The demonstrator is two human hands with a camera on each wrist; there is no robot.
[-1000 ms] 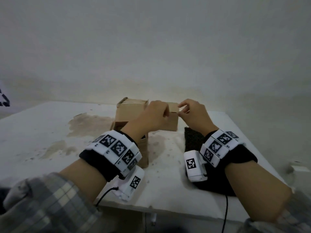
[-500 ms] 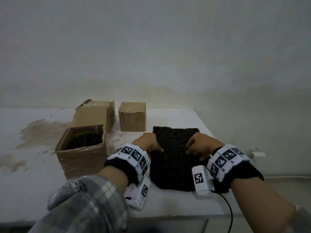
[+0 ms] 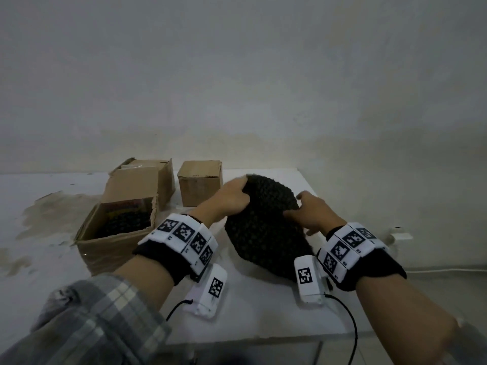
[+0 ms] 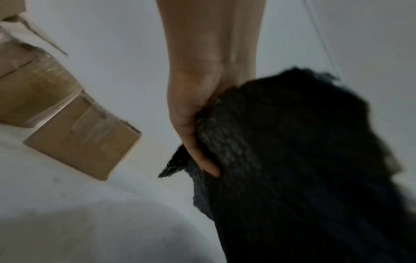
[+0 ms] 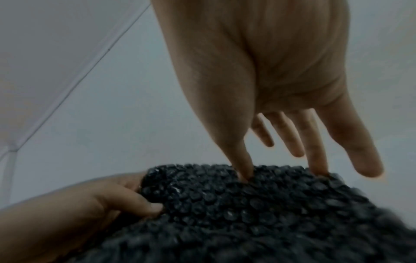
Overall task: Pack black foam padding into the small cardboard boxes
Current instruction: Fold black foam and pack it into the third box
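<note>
A person's left hand (image 3: 232,200) grips the far left edge of a black foam padding sheet (image 3: 263,227), fingers curled round it, while the right hand (image 3: 313,213) rests on its right side with fingers spread and nearly straight, not curled round the sheet. The sheet bulges up from the right part of a white table (image 3: 250,312), its near end low at the table by the right wrist.

The head view alone takes in all 3 cardboard boxes: 1 open box (image 3: 116,233) at left, dark bubbled material lying inside; 1 box with loose flaps (image 3: 160,177) behind it; and 1 small closed box (image 3: 199,183) just left of the raised sheet. The left wrist view alone shows clear tape on a box (image 4: 81,140) and a torn corner of the sheet jutting out past the gripping fingers (image 4: 198,154). The right wrist view alone shows the padding's bubbled surface (image 5: 247,213), 2 fingertips (image 5: 244,170) of the right hand pressing into it, and the left thumb clamped on its edge.

Both wrists wear bands with black-and-white markers, 1 white camera unit under each. The sheet's underside is hidden. The left wrist view is blurred, its boxes cut off at the frame edge. Brown stains (image 3: 52,214) mark the table's left part.
</note>
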